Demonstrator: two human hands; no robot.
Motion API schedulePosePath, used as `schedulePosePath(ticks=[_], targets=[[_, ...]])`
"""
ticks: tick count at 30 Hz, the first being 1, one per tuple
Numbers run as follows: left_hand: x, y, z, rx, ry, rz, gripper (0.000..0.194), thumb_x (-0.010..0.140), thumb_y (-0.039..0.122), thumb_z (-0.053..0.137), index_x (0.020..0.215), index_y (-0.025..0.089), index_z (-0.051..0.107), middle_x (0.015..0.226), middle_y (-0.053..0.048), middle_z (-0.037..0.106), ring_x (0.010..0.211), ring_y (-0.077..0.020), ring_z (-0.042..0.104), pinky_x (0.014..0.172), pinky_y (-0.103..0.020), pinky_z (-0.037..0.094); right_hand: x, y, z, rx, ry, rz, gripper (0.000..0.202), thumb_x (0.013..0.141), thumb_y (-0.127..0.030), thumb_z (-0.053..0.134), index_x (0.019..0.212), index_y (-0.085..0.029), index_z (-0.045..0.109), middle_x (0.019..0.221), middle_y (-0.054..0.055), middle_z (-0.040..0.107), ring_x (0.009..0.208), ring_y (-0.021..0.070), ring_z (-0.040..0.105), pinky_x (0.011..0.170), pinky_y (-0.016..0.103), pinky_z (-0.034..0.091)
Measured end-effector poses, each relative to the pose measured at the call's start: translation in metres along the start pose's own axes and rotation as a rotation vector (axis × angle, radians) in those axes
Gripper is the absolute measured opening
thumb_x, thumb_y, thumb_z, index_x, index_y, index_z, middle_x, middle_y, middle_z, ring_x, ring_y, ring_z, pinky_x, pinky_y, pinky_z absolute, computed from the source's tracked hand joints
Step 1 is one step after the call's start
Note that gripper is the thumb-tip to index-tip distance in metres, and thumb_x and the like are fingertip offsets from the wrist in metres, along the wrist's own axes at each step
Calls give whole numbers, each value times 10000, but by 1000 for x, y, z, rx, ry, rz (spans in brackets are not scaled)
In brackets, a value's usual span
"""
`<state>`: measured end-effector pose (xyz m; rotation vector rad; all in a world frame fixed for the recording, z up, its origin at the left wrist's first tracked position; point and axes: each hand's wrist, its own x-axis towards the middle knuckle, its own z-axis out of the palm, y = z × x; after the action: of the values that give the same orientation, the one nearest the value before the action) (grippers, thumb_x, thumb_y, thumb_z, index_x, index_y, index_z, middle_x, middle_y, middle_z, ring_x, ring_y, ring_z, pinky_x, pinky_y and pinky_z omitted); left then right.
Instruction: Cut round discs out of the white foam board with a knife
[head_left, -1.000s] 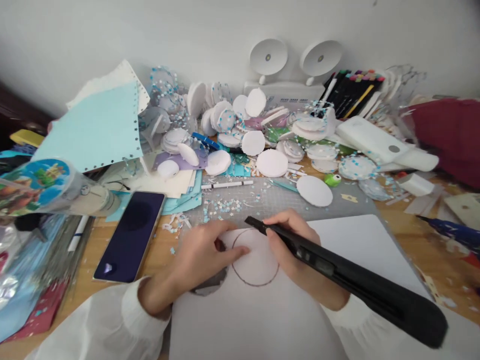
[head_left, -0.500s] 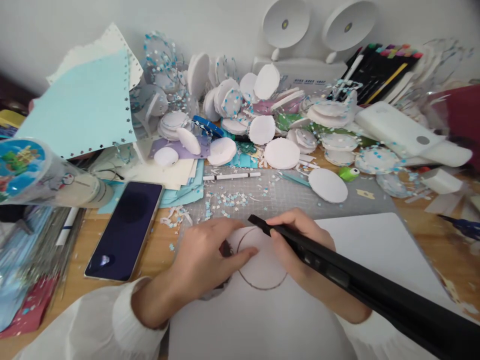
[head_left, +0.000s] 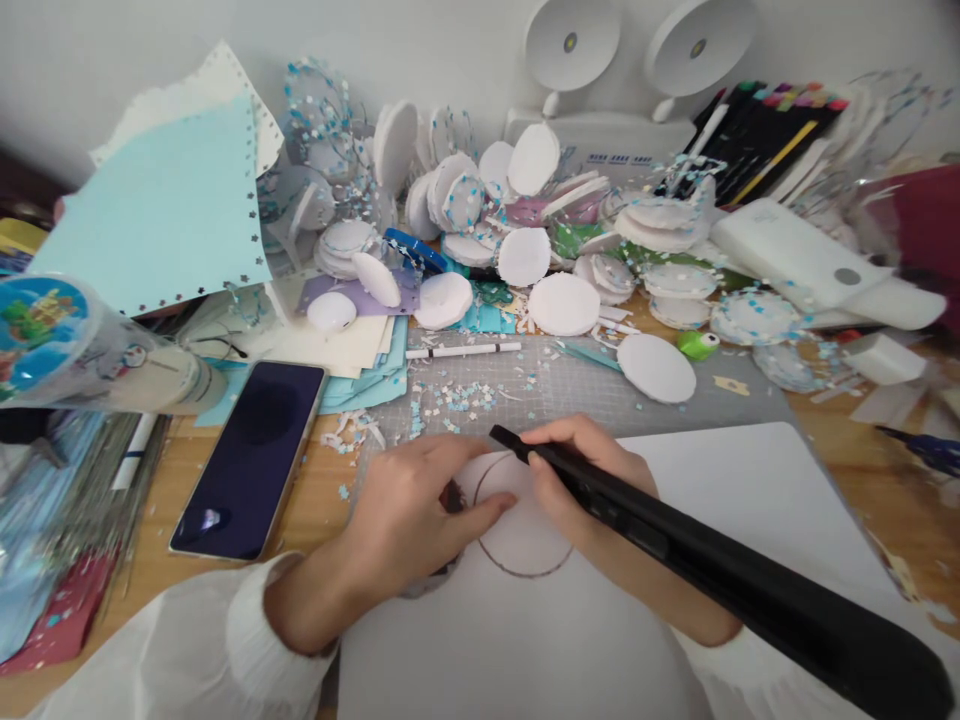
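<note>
A white sheet of paper (head_left: 480, 640) with a dark brown circle outline (head_left: 525, 575) lies in front of me. My left hand (head_left: 420, 510) grips its left side, thumb on top inside the circle and fingers bent at the far edge. A dark reddish-brown patch shows between thumb and fingers; what it is I cannot make out. My right hand (head_left: 592, 470) is closed around a long black tool (head_left: 712, 560), which slants from the lower right. Its narrow tip reaches the circle's far edge near my left fingers. Whether the tip touches the paper I cannot tell.
Ahead, white foam-like discs (head_left: 564, 304) and blue-white star sprigs (head_left: 319, 100) crowd the back. A phone (head_left: 251, 460) and a clear cup (head_left: 97, 345) stand left. A white pen (head_left: 463, 350) and paper confetti lie on the grey cutting mat (head_left: 517, 390). A two-headed lamp (head_left: 600, 145) stands behind.
My right hand has shifted slightly left with the black tool, whose rear end has swung down into view. My left hand has stayed nearly still.
</note>
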<state>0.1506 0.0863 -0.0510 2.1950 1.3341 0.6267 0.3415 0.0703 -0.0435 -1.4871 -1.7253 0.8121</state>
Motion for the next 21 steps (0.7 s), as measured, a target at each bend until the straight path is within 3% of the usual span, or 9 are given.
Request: schedulePosePath(ticks=[21], targets=[[0,-2,2,-4,-36,-45,319,794,445,662,1024,225,671,828,1,706,587,-117,577,582,-241,444,2,6,-5,79,-2,49,74,849,-227,564,888,-263,616,811,7,664,744,176,616,546,253,437]])
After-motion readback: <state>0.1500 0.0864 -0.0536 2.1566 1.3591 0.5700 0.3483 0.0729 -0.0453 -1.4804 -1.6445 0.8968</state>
